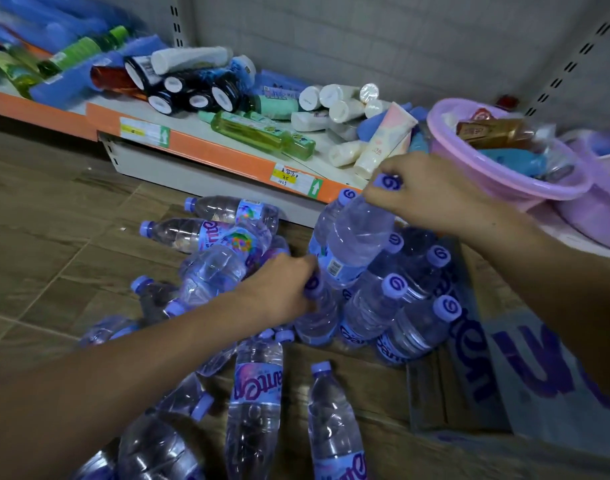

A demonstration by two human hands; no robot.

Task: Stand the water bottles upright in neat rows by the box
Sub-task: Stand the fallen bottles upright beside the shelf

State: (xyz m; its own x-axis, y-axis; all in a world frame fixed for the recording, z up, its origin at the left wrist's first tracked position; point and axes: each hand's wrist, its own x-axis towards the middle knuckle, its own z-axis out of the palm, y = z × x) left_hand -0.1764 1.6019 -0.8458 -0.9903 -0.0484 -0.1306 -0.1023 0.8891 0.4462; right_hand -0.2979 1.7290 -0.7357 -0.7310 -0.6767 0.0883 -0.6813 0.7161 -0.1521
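Water bottles (383,306) are all over the floor (54,237) here, clear plastic with purple caps and purple labels, and only some are standing so far. The right hand (424,192) has its fingers curled round the neck of one bottle (359,237), right under the cap, and it's holding that one tilted above the standing group. The left hand (282,289) is gripping the top of another bottle (317,317) that's upright on the floor, fingers wrapped round the cap end. Just to the right of the left hand and under the right hand there's a tight cluster of upright bottles, caps up, touching each other and pressed against the side of the cardboard box (469,358). The box sits below the right forearm and has big purple lettering on its blue flap. To the left of the left hand a bunch of bottles (220,233) lie on their sides in a loose pile, caps pointing left. Nearer the camera, under the left forearm, more bottles (255,403) lie flat, caps pointing away. Beyond both hands is a low shelf (206,150) with an orange front edge, covered in lying tubes, green bottles and dark jars with white lids. Beyond the right hand, a pink plastic basin (525,188) holds assorted packets, with a second purple basin beside it.
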